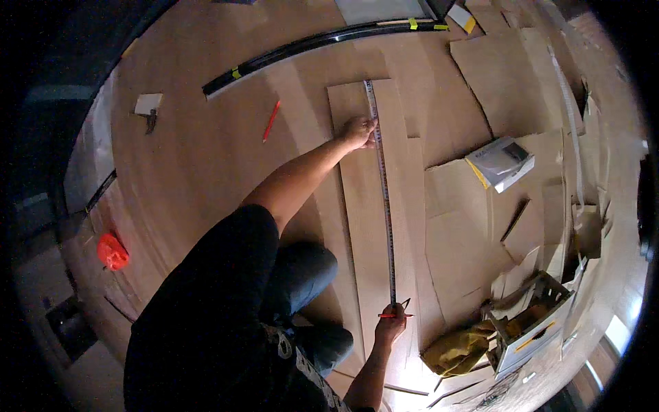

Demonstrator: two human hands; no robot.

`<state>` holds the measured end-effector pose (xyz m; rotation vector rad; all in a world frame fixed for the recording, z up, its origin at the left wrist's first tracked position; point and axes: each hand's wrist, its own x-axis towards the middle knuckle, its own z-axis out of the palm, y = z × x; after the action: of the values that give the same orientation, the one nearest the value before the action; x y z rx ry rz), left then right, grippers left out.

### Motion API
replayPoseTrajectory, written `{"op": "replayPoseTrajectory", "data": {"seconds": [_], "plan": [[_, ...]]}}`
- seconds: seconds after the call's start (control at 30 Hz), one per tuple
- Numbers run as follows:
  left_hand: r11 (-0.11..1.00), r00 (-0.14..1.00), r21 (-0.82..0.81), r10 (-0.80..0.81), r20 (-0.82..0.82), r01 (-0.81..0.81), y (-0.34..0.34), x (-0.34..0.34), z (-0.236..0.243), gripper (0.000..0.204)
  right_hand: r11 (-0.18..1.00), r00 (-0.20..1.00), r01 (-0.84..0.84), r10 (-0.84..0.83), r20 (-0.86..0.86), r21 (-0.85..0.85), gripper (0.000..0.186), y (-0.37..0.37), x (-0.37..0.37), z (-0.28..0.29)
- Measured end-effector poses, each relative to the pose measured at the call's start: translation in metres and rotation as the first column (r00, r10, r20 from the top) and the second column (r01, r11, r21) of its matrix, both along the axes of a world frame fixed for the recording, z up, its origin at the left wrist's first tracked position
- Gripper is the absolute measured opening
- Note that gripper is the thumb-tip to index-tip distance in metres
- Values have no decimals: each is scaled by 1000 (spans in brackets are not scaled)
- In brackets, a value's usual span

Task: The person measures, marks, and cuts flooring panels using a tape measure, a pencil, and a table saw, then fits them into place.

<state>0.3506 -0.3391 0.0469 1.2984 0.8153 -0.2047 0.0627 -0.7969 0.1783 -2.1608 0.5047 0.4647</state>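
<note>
A long brown board (364, 206) lies lengthwise on the floor in front of my bent knees. Along it runs the pale, marked blade of a tape measure (385, 199), from the board's far end back to my right hand. My left hand (360, 132) is at the blade near the far end, fingers closed on its edge. Low in the picture, my right hand (390, 328) is closed around a red pencil (397, 315) at the blade's near end. Whether the tape's case is inside that hand is hidden. A second red pencil (272, 122) lies to the left.
A long black strip (309, 47) with yellow tape crosses the far side. Cardboard sheets (508, 89), a white box (504, 163), an olive cloth bag (458, 351) and an open tool case (528, 336) are on the right. A red bag (112, 252) sits far left.
</note>
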Motion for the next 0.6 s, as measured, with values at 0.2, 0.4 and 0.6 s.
{"op": "replayPoseTrajectory", "data": {"seconds": [0.2,0.4,0.6], "plan": [[999,999,44,-21,28,19,7,0,-5,44,996,996,-79,81,48,-41,15,-20,-7,-23],[980,997,189,-69,31,62,-1,3,-8,41,997,1000,-15,15,8,72,17,-11,1,-9],[990,999,139,-10,46,3,14,-11,-30,44,894,932,-355,362,-27,-275,17,-6,6,2]]}}
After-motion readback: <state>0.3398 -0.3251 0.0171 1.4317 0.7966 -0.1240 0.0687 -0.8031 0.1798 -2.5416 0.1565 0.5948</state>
